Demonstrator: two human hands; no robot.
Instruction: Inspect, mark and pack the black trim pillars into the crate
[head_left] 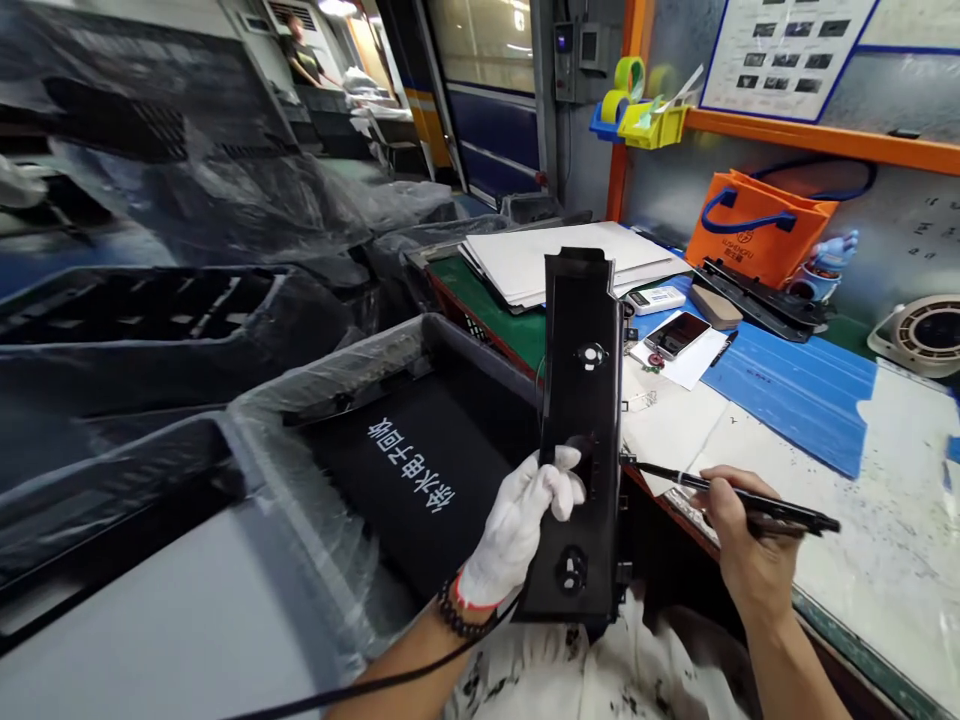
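Note:
My left hand (521,520), in a white glove, grips a long black plastic panel (581,400) and holds it upright in front of me. The panel has round fittings near its top and bottom. My right hand (739,540) is bare and holds a thin black tool (750,497) like a pen. The tool's tip touches the panel's right edge about halfway down.
A grey bin lined with plastic film (420,470) with white lettering stands to the left. On the bench to the right lie a blue sheet (787,390), a phone (677,333), a stack of white boards (555,258) and an orange bag (757,230). A person stands far back.

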